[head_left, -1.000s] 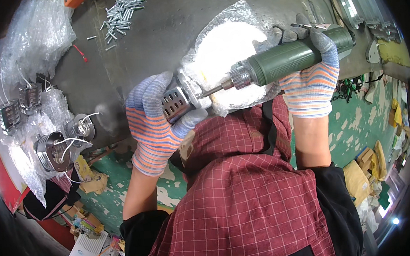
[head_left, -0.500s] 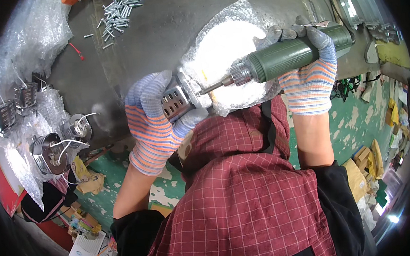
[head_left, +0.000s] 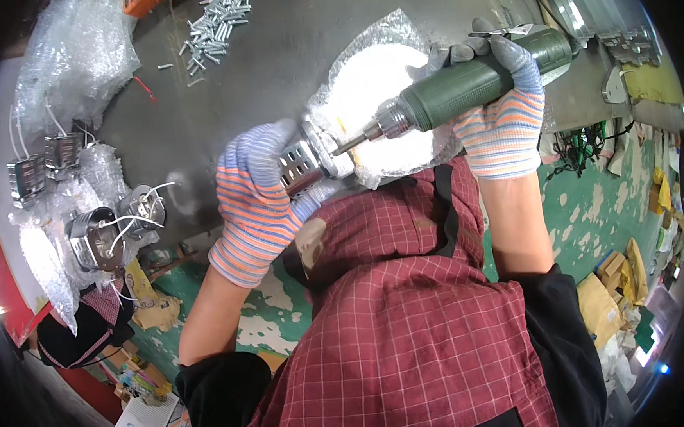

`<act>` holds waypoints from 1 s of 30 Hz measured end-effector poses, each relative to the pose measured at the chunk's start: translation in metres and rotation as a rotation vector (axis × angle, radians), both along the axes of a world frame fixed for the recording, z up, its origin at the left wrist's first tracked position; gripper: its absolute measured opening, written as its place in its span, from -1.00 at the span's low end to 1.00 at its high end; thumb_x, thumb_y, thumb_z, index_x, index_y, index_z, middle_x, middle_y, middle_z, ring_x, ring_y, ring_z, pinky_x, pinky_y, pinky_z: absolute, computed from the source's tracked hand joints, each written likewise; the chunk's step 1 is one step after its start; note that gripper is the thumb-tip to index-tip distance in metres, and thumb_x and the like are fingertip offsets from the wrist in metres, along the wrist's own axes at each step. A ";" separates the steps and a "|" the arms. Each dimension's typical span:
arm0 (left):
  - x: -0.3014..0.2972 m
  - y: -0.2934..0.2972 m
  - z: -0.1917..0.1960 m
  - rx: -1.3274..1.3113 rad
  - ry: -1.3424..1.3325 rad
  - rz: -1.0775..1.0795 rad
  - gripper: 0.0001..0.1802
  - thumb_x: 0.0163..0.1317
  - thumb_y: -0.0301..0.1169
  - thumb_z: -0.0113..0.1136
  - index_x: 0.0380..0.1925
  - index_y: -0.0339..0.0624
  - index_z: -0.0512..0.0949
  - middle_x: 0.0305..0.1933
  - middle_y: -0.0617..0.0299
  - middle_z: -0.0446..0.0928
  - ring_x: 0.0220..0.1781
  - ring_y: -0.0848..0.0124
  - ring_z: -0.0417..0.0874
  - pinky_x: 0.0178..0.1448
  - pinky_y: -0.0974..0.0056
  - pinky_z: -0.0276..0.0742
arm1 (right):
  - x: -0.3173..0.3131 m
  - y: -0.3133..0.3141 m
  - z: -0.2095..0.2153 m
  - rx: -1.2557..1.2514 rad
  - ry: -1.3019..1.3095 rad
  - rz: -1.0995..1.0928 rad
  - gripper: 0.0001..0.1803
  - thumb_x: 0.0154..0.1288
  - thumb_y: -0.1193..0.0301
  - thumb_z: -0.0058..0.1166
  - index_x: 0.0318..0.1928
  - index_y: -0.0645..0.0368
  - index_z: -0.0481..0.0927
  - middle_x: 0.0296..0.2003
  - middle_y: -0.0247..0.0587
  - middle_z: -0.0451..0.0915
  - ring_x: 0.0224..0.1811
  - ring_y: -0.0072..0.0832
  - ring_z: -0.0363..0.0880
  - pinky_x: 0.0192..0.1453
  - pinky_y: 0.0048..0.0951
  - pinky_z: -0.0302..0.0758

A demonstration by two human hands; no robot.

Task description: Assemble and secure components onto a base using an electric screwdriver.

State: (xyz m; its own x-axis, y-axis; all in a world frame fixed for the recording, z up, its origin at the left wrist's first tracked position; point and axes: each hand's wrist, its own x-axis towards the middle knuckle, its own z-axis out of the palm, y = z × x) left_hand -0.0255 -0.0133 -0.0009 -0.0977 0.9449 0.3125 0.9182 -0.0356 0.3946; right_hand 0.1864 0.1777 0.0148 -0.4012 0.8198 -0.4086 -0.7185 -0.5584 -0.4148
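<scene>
My left hand (head_left: 258, 187), in a striped knit glove with grey fingers, is closed around a slotted metal housing (head_left: 302, 167). The housing's flanged end faces right. My right hand (head_left: 501, 118), gloved the same way, grips a green electric screwdriver (head_left: 467, 90) lying slantwise across the palm. Its bit (head_left: 351, 143) points left and reaches the flanged end of the housing; whether it sits in a screw is too small to tell. Under both lies a sheet of bubble wrap (head_left: 393, 30), with a brightly lit white patch (head_left: 377, 82) on it.
A pile of screws (head_left: 217, 29) lies at the far side of the grey table (head_left: 285, 52). On the left, several metal units with white wires (head_left: 97, 240) rest on bubble wrap, near a plastic bag (head_left: 74, 58). An orange bin (head_left: 145, 0) stands at the far edge.
The screwdriver and my right hand have shifted slightly left and up in the picture. The housing stays in my left hand, a little further right. The whole view has shifted slightly.
</scene>
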 end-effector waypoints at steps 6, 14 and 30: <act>0.011 0.002 0.030 -0.106 -0.727 0.136 -0.33 0.07 -0.24 0.52 0.13 -0.24 0.42 -0.16 0.05 0.64 -0.21 0.32 0.71 -0.13 0.24 0.64 | 0.049 0.006 0.058 0.481 0.057 -0.078 -0.76 0.24 0.29 0.29 -0.15 0.10 0.61 -0.20 -0.15 0.65 -0.10 -0.26 0.65 0.16 -0.08 0.59; 0.013 0.019 0.046 -0.768 -2.002 0.453 -0.41 0.34 0.16 0.14 0.05 -0.12 0.59 -0.16 0.17 0.68 -0.33 0.33 0.69 -0.42 0.24 0.62 | 0.068 0.001 0.057 0.278 0.171 -0.003 -0.47 0.23 0.22 0.33 0.05 0.31 0.47 -0.33 -0.24 0.55 -0.20 -0.38 0.55 0.28 0.00 0.41; 0.033 0.003 0.026 0.020 -0.029 0.174 -0.17 0.19 0.09 0.36 0.26 -0.32 0.41 0.14 -0.08 0.51 0.21 -0.09 0.49 0.35 -0.06 0.36 | 0.014 0.010 0.013 -0.024 0.037 -0.119 -0.74 0.29 0.19 0.25 -0.21 0.10 0.63 -0.25 -0.17 0.70 -0.24 -0.22 0.67 0.03 -0.13 0.62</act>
